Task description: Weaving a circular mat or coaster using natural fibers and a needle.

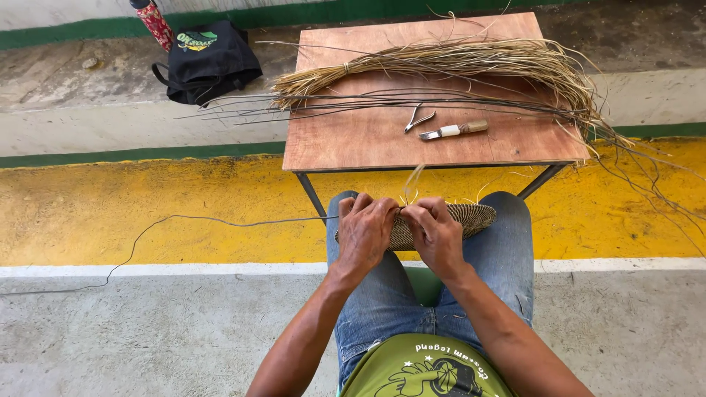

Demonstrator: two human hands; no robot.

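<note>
Fingers (pixel 365 208) of left hand (pixel 364 234) clamped on near rim of woven disc (pixel 471 217); right hand (pixel 435 237) just beside, pinching a pale strand (pixel 413 180) at the same rim. Best kept tight, thumbs close, strand pulled snug before next wrap (judgement). Disc flat on knees, just below table (pixel 368 140) edge. Tight coiled weave, tan and dark, loose ends sticking up.

Flat woven basket disc (pixel 471 217) (dark-patterned, unfinished) lying across the lap
</note>
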